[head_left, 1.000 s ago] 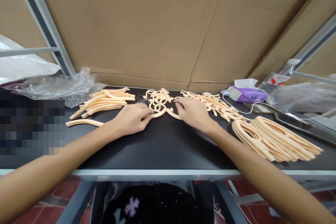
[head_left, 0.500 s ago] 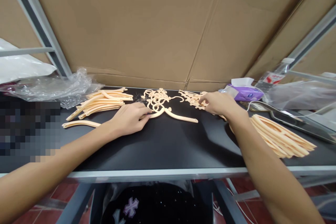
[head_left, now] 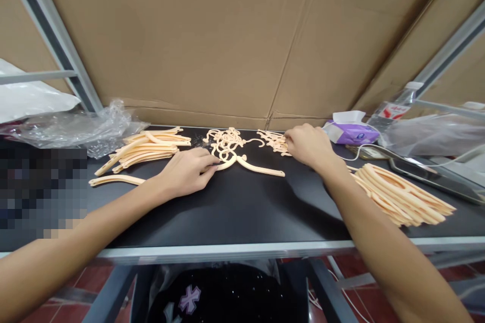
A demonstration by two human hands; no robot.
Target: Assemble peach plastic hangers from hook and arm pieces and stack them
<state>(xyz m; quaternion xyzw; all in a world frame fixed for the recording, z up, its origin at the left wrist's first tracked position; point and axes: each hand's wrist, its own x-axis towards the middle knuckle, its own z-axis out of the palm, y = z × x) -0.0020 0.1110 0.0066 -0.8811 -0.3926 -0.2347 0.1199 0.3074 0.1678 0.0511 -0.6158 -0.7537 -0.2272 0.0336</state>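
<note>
My left hand [head_left: 189,170] is closed, pinching one end of a curved, peach-coloured plastic hanger arm [head_left: 226,164] on the black tabletop. A second hanger arm [head_left: 261,167] meets it at the middle and slopes away to the right. Behind them lies a tangled heap of hanger hooks [head_left: 227,139], with one hook [head_left: 254,141] sticking out to the right. My right hand [head_left: 308,145] is over a pile of small peach-coloured pieces [head_left: 273,141]. Its fingers bend down into the pile, and the fingertips and whatever they hold are hidden.
A stack of hanger arms [head_left: 147,149] and one loose arm [head_left: 117,178] lie left. Hangers [head_left: 407,194] are bundled at right, beside a phone [head_left: 435,181], a cable, a purple tissue pack [head_left: 352,131] and a bottle [head_left: 396,108]. Clear plastic [head_left: 91,128] lies back left; cardboard [head_left: 197,45] stands behind.
My right hand has moved slightly left and onto the pile of small pieces, its fingers now curled down and less visible. My left hand and the hanger arms stay in place.
</note>
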